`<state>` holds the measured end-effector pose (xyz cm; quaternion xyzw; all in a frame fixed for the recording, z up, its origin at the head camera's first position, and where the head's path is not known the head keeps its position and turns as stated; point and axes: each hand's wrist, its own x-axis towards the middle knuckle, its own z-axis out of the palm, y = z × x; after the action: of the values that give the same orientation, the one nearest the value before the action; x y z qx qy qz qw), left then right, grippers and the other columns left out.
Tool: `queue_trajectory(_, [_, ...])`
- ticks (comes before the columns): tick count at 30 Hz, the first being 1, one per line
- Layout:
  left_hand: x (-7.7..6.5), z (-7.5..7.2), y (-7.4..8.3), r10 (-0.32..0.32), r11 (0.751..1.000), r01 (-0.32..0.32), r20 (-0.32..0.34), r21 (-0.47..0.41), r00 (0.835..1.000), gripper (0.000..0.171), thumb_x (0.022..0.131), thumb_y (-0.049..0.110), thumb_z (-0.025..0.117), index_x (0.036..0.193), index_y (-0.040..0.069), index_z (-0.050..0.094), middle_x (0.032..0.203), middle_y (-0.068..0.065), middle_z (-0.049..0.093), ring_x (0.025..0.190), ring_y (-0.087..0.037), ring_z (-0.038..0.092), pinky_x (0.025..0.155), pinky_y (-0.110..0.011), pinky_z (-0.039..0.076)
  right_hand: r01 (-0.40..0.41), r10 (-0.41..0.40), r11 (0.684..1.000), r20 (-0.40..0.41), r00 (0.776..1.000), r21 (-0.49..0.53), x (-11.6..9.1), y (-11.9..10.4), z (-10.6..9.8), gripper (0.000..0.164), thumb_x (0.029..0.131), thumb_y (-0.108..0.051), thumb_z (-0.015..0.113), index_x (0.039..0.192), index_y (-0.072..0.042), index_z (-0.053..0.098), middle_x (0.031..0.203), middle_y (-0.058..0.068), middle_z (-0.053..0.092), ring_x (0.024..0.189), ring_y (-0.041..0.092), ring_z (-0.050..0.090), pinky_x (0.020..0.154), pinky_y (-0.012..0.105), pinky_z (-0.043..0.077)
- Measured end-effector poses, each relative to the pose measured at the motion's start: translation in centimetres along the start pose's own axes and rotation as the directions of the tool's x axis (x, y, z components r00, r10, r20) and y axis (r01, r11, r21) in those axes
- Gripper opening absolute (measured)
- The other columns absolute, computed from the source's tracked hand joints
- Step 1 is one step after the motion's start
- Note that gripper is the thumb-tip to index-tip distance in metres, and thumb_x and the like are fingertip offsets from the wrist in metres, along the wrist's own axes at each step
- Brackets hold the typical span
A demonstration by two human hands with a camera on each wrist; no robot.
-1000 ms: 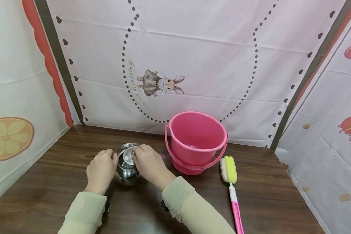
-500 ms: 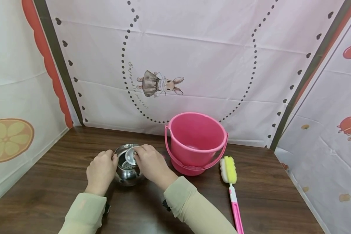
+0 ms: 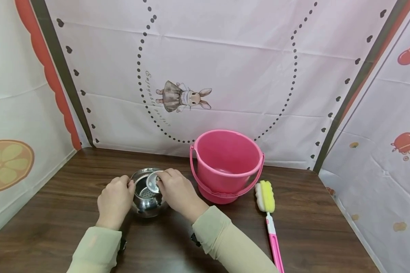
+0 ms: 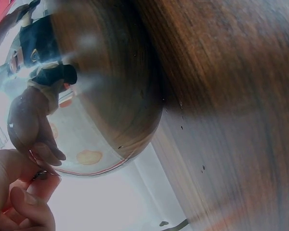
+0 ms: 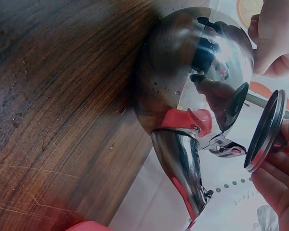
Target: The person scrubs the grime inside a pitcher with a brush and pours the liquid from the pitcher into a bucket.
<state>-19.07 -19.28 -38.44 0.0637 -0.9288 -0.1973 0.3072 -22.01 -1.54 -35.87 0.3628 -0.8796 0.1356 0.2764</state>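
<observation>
A shiny steel teapot (image 3: 147,207) stands on the table at left of centre in the head view; its spout (image 5: 179,161) shows in the right wrist view. Its top is uncovered, and a perforated strainer (image 3: 146,193) is visible inside. My left hand (image 3: 114,201) grips the teapot at its left rim side; the left wrist view has these fingers curled at a small dark part on the pot's edge. My right hand (image 3: 178,193) pinches the small round lid (image 5: 266,131) by its knob, tilted on edge beside the opening. The lid appears apart from the pot.
A pink bucket (image 3: 225,178) with its handle hanging down stands right of the teapot. Farther right lies a sponge brush (image 3: 267,197) with a pink handle. Water drops dot the wooden table (image 5: 53,96). Printed cloth walls (image 3: 225,57) bound the back and sides.
The lid in my right hand has shifted slightly right, away from the teapot's opening, so more of the strainer shows. My left hand keeps its hold on the pot.
</observation>
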Motion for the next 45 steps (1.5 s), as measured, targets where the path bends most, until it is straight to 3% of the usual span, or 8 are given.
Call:
queue_trajectory(26, [0.0,0.2,-0.2,0.011,1.000,-0.011,-0.019,-0.006,1.000,0.017,0.086,0.010,0.057,0.075,-0.003,0.060,0.065,-0.018,0.056,0.049,-0.039,0.054,0.041,-0.049,0.038,-0.032,0.031,0.999,0.025,0.999,0.025,-1.0,0.5,-0.6,0.026,0.092,-0.022,0.060,0.115,-0.011,0.064,0.101,-0.001,0.067,0.094,0.011,0.061,0.081,0.019,0.051])
queue_trajectory(45, [0.0,0.2,-0.2,0.017,1.000,-0.017,-0.020,-0.001,1.000,0.017,0.086,0.009,0.057,0.075,-0.003,0.060,0.064,-0.017,0.055,0.048,-0.038,0.054,0.040,-0.048,0.038,-0.001,0.002,1.000,-0.029,1.000,0.025,-1.8,1.2,-0.4,0.025,0.091,-0.021,0.062,0.114,-0.011,0.065,0.098,-0.001,0.066,0.092,0.011,0.061,0.081,0.019,0.050])
